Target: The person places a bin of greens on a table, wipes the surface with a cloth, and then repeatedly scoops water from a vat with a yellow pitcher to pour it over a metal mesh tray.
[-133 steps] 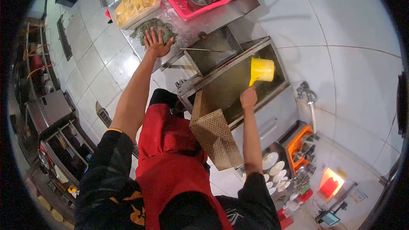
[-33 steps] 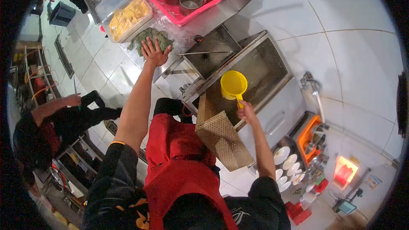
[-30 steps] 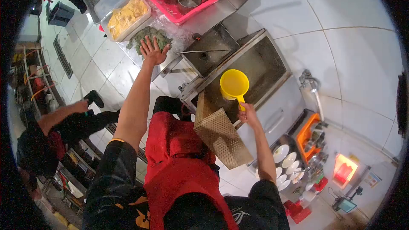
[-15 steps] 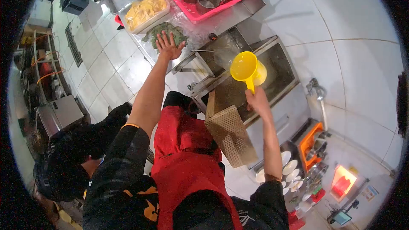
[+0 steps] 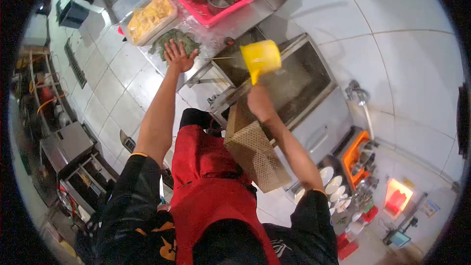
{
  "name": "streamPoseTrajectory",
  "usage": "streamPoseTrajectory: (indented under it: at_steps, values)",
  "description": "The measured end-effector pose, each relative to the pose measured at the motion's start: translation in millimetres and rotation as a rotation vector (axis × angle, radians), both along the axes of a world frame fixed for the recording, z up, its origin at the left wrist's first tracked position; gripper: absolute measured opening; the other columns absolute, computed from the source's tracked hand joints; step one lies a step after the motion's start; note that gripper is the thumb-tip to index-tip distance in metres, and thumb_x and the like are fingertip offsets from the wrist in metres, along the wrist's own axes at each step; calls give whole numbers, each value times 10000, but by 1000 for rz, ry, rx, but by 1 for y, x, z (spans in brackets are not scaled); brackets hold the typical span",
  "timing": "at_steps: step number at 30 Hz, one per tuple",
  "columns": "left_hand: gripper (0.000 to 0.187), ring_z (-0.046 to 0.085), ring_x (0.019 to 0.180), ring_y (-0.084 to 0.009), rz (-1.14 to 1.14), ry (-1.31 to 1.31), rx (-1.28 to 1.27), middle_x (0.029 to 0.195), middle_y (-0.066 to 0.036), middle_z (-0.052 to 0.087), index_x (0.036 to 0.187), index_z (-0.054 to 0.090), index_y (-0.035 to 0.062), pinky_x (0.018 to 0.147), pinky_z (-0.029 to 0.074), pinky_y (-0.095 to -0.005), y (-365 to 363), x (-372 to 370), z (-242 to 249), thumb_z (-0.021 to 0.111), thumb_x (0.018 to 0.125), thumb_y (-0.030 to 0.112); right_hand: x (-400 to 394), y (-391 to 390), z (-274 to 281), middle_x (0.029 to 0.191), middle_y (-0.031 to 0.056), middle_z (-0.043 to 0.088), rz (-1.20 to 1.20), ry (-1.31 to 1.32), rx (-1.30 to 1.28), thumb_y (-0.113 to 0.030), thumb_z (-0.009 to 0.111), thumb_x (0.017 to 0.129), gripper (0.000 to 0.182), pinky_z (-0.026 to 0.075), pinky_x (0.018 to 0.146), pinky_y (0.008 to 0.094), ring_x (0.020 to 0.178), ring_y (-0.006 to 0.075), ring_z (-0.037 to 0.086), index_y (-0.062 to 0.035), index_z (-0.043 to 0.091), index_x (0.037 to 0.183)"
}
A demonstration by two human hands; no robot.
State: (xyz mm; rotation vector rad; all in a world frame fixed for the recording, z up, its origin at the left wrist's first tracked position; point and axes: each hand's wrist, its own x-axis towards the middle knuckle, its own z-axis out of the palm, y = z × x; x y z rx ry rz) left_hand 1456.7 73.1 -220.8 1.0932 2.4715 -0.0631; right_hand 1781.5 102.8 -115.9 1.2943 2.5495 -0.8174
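Dipper [image 5: 262, 59] up at 1 o'clock, yellow, tipped with its mouth toward 9, above the metal basin [image 5: 315, 104], and the right hand [image 5: 260, 102] is closed firmly round its handle! Over at 11 o'clock the left hand [image 5: 180, 60] lies flat, fingers spread wide, gripping nothing, on a crumpled green cloth [image 5: 175, 34]. On the desk [image 5: 218, 34], yellow food in a tub [image 5: 160, 30] just beside the cloth, pink tray [image 5: 208, 21] at 12.

The dipper [image 5: 262, 60] is yellow, the cloth [image 5: 174, 35] grey-green, the tray [image 5: 212, 20] pink — the panel [image 5: 260, 159] tan and dotted.
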Motion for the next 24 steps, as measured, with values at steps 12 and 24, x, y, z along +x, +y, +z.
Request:
streamPoseTrajectory:
  at_steps: [12,24]
  values:
    - [976,-124,1366,-434,-32,35,68,1499,-223,-107,1463,43,72,1081,-34,-561,4,7,-6,253,807,763,158,24,-89,786,231,626,-173,-447,114,-163,437,875,277,517,666,464,781,394,631,25,480,1074]
    - [912,-215,1355,-393,-26,38,-37,1489,-201,-184,1464,-26,97,1078,-88,-534,11,-7,-4,224,844,717,240,176,-288,646,158,597,-567,-349,-281,-189,527,826,236,446,420,404,496,280,564,26,591,751]
